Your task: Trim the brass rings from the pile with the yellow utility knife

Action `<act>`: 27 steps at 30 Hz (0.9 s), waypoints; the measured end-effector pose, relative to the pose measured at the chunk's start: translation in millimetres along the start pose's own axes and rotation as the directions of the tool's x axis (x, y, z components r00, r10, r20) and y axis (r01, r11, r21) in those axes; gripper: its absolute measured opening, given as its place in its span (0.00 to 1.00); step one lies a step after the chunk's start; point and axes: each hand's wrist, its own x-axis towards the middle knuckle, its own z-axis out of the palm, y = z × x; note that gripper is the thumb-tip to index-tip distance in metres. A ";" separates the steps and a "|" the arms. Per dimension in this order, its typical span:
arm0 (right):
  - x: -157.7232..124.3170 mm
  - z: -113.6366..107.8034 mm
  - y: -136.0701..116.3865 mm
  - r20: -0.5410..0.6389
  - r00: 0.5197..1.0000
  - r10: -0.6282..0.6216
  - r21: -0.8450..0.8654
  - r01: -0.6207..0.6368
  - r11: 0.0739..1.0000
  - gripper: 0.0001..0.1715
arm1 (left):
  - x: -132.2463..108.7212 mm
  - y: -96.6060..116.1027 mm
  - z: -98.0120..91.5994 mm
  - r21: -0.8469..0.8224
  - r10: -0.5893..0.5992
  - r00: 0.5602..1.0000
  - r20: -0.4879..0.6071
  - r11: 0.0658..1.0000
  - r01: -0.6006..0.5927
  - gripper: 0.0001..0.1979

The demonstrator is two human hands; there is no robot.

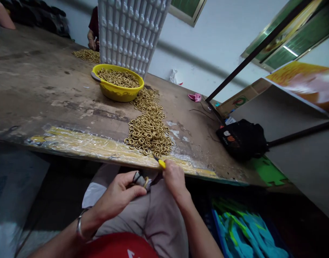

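Above my lap, my left hand [121, 195] pinches a gold-coloured ring [146, 182] between thumb and wrapped forefinger. A grey cloth wrap [139, 178] covers that fingertip. My right hand [173, 175] is closed around a small tool with a yellow handle [162, 163] and a dark pointed tip; its exact kind is hard to make out. The tip reaches the near edge of a heap of gold-coloured rings [149, 132] on the table. Farther back, a yellow basin [118, 94] stands filled with more such rings.
The worn wooden table [59, 86] has a taped front edge [81, 147]. A tall ribbed plastic panel [129, 32] stands behind the basin. Beyond it another person's hand [91, 43] is beside a second ring pile [86, 55]. A black bag [242, 139] hangs at right, above blue-green pieces [250, 233].
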 end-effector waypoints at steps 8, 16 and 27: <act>38.4 9.4 -26.4 0.006 0.966 -0.260 0.026 0.259 0.965 0.23 | 9.5 -34.8 -9.2 -0.331 -0.159 0.987 0.000 0.932 0.150 0.21; 48.3 11.4 -21.2 -0.140 0.956 -0.259 0.278 0.289 0.916 0.14 | 18.2 -35.3 -17.0 -0.561 -0.202 0.977 0.075 0.801 0.209 0.16; 0.0 -0.6 -28.2 0.237 0.957 -0.167 0.971 -0.238 0.016 0.18 | 25.7 -23.8 2.6 -0.544 -0.119 0.991 0.057 0.829 0.131 0.16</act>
